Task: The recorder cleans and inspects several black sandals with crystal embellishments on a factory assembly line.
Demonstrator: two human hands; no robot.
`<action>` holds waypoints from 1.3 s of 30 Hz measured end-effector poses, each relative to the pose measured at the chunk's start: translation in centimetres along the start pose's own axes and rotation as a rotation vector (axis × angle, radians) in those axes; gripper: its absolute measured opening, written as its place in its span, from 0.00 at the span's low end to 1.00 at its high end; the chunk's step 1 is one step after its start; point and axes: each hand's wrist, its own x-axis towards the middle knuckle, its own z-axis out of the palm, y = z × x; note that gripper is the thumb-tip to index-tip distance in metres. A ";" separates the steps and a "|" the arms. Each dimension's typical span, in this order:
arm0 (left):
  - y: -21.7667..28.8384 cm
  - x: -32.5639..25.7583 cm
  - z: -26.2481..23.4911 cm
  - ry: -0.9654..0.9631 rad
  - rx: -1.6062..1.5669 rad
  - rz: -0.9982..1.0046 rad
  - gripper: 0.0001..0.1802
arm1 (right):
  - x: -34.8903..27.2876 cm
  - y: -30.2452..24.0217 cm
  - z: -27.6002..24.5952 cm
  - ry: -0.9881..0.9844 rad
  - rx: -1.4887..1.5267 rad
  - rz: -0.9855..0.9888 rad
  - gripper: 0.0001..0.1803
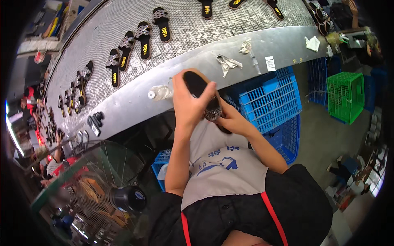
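My left hand [189,103] grips the upper end of a black sandal [198,84] with a woven strap, thumb across its sole. My right hand [230,119] holds the sandal's lower end at the strap, close to my chest. Both hands are shut on the same sandal, held above a grey apron. Just beyond my hands runs the metal edge of a conveyor [205,57].
Several black sandals [143,39] with yellow insole marks lie on the mesh belt. A plastic bottle [160,92], rags [227,63] and a syringe-like tube [254,61] sit on the metal ledge. Blue crates [271,98] and a green crate [345,96] stand right; a fan [102,184] lower left.
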 end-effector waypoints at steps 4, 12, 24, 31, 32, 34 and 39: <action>3.3 -2.2 -3.9 -0.109 -0.258 -0.059 0.30 | -4.1 -2.1 1.4 -0.139 0.325 0.114 0.29; 6.4 -4.3 -7.2 -0.407 -0.859 -0.105 0.27 | -7.5 -7.7 3.8 -0.103 -0.107 0.015 0.26; 7.9 -7.2 -9.3 -0.507 -1.168 0.026 0.23 | -9.2 -9.1 5.2 -0.173 0.170 0.135 0.22; 6.9 -7.0 -9.8 -0.512 -0.965 -0.036 0.21 | -9.7 -9.6 6.2 -0.163 0.165 0.223 0.21; 6.6 -7.2 -9.8 -0.520 -1.040 -0.042 0.21 | -9.9 -9.7 6.2 -0.171 0.193 0.227 0.20; 5.8 -7.4 -9.8 -0.534 -1.061 -0.017 0.23 | -10.3 -10.3 6.5 -0.194 0.255 0.244 0.17; 3.6 -9.0 -9.0 -0.463 -1.297 -0.011 0.29 | -11.2 -11.0 6.7 -0.124 0.371 0.457 0.14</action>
